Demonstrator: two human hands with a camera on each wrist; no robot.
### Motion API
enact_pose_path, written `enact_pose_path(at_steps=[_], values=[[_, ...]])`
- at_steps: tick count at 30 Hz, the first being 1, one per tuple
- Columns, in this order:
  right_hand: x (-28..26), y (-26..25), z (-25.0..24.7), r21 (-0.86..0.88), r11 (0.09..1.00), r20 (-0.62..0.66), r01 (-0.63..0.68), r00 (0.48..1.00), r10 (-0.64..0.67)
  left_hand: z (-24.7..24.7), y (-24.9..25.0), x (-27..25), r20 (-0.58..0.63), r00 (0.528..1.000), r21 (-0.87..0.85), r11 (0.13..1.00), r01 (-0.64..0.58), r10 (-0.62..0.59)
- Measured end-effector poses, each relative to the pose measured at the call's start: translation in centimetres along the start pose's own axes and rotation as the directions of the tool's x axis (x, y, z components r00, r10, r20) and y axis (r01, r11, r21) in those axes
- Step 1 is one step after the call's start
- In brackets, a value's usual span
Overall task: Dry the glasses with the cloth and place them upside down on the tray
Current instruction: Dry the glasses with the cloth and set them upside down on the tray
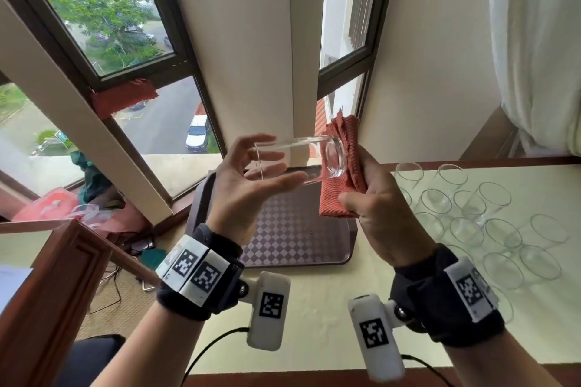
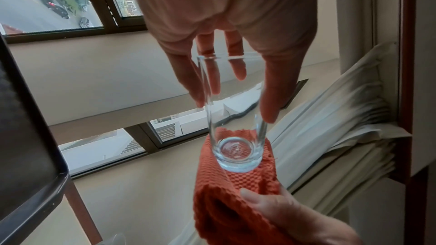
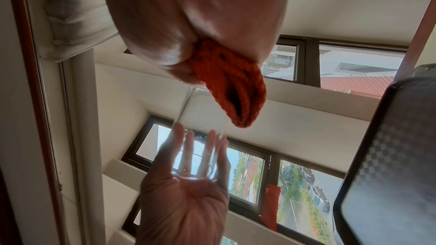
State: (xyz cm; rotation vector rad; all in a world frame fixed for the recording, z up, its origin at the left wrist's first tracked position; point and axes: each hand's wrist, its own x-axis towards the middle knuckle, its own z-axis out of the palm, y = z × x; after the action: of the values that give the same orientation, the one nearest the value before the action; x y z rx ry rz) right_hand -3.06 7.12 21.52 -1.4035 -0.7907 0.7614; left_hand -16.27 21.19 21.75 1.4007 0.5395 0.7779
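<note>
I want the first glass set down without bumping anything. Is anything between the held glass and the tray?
Nothing visible. The glass in the left hand hangs over the tray, whose checkered floor looks bare. The cloth stays at its base, in the right hand.

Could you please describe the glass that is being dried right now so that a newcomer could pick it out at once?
Start at the dark checkered tray below the window. Above it, the left hand holds one clear glass sideways, its thick base against the red cloth gripped by the right hand. Unlike the other glasses standing on the table, it is airborne.

Cream walls (image 1: 239, 25), dark-framed windows (image 1: 103, 25) w/ daylight, white curtain (image 1: 534, 41) rt, pale counter (image 1: 314, 308).
</note>
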Motion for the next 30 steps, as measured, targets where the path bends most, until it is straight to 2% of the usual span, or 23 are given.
enact_pose_path(at_steps=[5, 10, 14, 17, 21, 26, 30], values=[[0.5, -0.1, -0.2, 0.004, 1.0, -0.008, 0.015, 1.0, -0.015, 0.3, 0.0, 0.2, 0.039, 0.999, 0.039, 0.999, -0.023, 0.021], [0.5, -0.2, 0.0, -0.042, 0.997, 0.003, 0.06, 0.998, -0.06, -0.3, 0.0, 0.6, 0.012, 1.0, -0.031, 0.999, -0.025, 0.026], [1.2, -0.1, 0.1, -0.037, 0.997, -0.004, 0.061, 0.998, -0.061, -0.2, 0.4, 0.8, 0.035, 0.996, 0.047, 0.995, -0.084, 0.083], [1.1, -0.3, 0.2, -0.065, 0.996, 0.015, 0.062, 0.998, -0.061, -0.5, 0.4, 1.0, 0.014, 0.997, 0.02, 0.997, -0.077, 0.077], [1.3, -0.3, 0.6, -0.048, 0.996, -0.032, 0.071, 0.997, -0.072, -0.6, 0.6, 1.0, 0.048, 0.994, 0.054, 0.994, -0.098, 0.096], [1.4, 0.0, 0.6, -0.082, 0.995, -0.001, 0.065, 0.998, -0.065, -0.8, 0.5, 1.3, 0.001, 0.997, 0.029, 0.997, -0.078, 0.078], [1.8, -0.1, 0.4, -0.031, 0.998, -0.022, 0.049, 0.999, -0.049, -0.8, 0.4, 1.3, 0.07, 0.994, 0.076, 0.993, -0.085, 0.079]])
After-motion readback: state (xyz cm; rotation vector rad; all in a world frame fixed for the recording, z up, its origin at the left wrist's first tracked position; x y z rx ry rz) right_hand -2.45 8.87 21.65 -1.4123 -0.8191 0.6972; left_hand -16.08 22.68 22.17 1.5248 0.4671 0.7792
